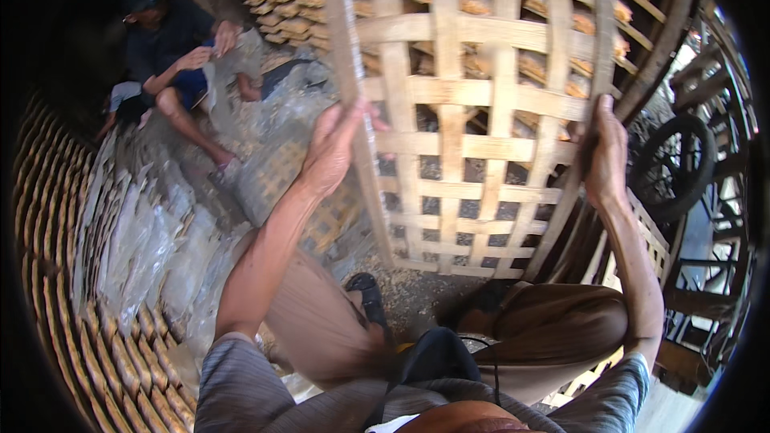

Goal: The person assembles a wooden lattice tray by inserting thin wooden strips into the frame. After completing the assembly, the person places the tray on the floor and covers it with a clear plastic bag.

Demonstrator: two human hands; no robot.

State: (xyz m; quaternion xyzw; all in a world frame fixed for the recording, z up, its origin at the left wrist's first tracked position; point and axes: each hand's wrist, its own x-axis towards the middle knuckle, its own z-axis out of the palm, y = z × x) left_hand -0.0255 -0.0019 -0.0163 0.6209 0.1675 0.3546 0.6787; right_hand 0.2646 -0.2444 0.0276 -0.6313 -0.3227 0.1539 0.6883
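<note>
Both hands are well apart, one on each long side of a pale, rectangular panel of flat woven bamboo strips (473, 93) with straight wooden side rails. The left hand (333, 148) is clamped around the left rail, its fingertips showing past the inner edge; the right hand (607, 148) presses along the outside of the right rail, though how far its fingers curl behind cannot be told. The panel is held up and tilted in front of the person, over the knees in brown trousers (561, 317) and the grey, litter-strewn floor (421, 293).

As far as the work can be judged, the panel itself looks finished: strips crossed over and under, edges framed, and nothing seems to lie on its face. What appears left is to set it down, since it is in the air between both hands.

Behind it rise tight tiers of trays with orange-brown pieces (277, 4), and similar brown-edged tiers (48, 184) line the left side, so much of this handling seems already done. Another pale lattice panel (651, 232) stands partly hidden beyond the right forearm, near a black round tyre (707, 156). A heap of crumpled translucent plastic sheets (160, 244) lies to the left; a co-worker in dark clothing (180, 36) sits beyond it, hands close together over something too small to make out.
</note>
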